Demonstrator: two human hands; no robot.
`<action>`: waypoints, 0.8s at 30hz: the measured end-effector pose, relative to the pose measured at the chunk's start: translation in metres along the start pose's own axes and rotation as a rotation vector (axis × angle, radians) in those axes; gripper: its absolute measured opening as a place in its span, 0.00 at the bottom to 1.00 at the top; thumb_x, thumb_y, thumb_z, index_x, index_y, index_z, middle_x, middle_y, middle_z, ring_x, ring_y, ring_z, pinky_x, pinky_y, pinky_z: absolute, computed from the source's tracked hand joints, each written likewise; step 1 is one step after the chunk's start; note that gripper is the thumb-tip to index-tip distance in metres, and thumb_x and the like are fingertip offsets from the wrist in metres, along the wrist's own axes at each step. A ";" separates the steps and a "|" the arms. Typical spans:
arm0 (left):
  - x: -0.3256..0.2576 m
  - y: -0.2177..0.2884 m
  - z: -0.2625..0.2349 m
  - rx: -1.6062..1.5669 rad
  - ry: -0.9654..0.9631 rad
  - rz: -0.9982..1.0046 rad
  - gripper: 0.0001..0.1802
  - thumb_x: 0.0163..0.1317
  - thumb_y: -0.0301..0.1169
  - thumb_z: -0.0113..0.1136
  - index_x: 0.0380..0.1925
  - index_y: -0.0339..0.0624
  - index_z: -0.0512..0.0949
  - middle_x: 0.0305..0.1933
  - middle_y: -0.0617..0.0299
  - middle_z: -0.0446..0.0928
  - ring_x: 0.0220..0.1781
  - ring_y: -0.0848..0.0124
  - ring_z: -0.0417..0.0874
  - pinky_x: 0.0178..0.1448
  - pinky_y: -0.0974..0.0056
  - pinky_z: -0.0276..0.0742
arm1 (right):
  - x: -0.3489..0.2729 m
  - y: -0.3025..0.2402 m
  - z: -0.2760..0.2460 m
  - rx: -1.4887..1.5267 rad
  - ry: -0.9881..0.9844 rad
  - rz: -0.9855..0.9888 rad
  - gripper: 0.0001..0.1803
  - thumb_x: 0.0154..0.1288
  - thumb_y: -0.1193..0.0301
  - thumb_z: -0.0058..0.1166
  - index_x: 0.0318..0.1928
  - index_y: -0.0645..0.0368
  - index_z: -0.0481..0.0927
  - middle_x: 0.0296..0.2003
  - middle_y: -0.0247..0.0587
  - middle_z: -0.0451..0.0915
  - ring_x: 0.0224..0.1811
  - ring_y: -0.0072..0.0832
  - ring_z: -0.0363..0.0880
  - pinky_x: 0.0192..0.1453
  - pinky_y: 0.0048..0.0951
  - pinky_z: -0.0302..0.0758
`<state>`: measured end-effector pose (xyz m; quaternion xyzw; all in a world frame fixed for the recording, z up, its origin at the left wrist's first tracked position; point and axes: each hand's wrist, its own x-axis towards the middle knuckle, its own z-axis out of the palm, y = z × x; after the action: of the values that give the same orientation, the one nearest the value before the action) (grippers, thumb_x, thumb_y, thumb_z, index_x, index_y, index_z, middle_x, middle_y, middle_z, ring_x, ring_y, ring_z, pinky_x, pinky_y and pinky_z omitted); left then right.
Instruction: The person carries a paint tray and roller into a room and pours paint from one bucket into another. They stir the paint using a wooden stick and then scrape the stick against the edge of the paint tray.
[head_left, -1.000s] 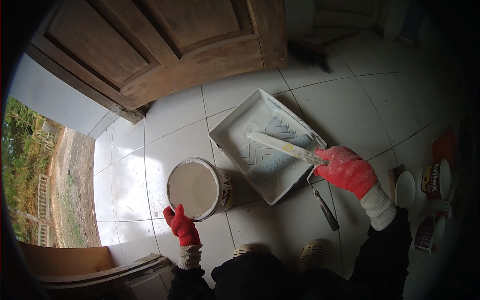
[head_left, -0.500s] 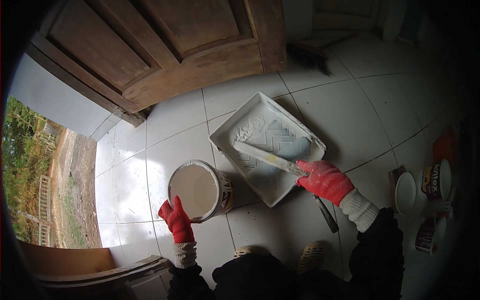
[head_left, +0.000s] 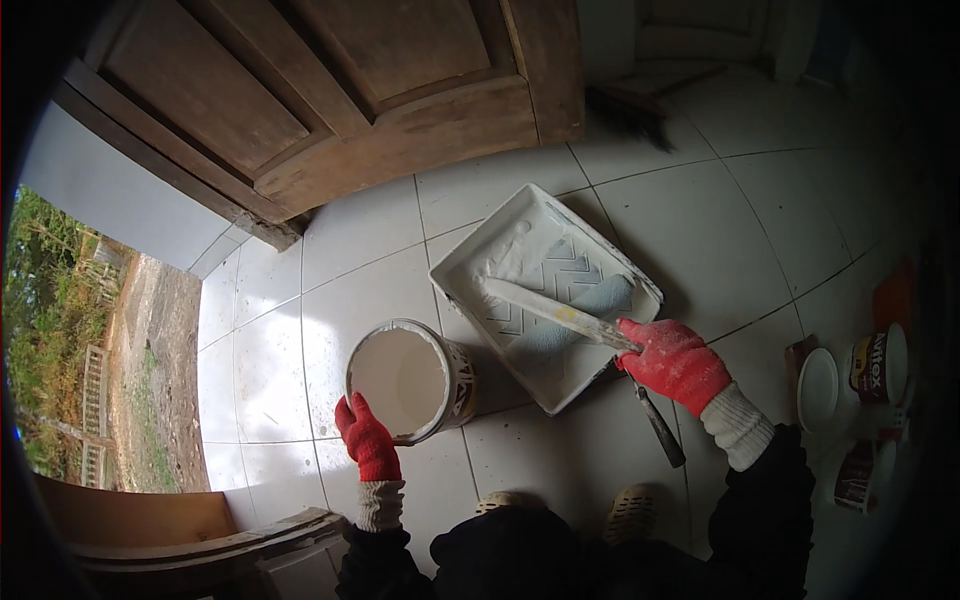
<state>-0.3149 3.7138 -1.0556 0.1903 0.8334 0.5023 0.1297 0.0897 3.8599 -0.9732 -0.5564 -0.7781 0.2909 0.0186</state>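
My right hand (head_left: 676,366), in a red glove, is closed around one end of a flat, paint-smeared stick (head_left: 545,308). The stick's far end reaches over the white paint tray (head_left: 600,378), by the wet white paint. Beneath the stick lies a paint roller (head_left: 603,296) with a pale blue-grey sleeve; its dark handle (head_left: 658,428) sticks out past the tray's near side. Left of the tray stands a paint bucket (head_left: 458,385) holding off-white paint (head_left: 398,382). My left hand (head_left: 370,442), gloved alike, grips the bucket's near-left rim.
A brown wooden door (head_left: 400,130) stands beyond the tray, with a broom (head_left: 630,112) on the floor to its right. Several tubs and lids, among them a white lid (head_left: 818,388), sit at the right. Doorway ground (head_left: 160,370) shows at left; my shoes (head_left: 630,510) are below.
My left hand's fingers have drawn in onto the bucket rim from a looser spread. My right hand still holds the stick over the tray. The whole view has shifted slightly.
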 end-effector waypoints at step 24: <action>-0.001 -0.004 0.002 -0.044 0.047 0.039 0.21 0.68 0.42 0.45 0.49 0.33 0.71 0.45 0.54 0.75 0.45 0.66 0.75 0.51 0.64 0.70 | 0.011 0.011 -0.017 0.019 0.060 0.060 0.25 0.53 0.61 0.59 0.50 0.60 0.76 0.37 0.52 0.79 0.40 0.46 0.78 0.47 0.38 0.75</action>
<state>-0.3137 3.7134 -1.0602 0.1921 0.8212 0.5271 0.1045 0.1014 3.8793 -0.9675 -0.5876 -0.7575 0.2820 0.0384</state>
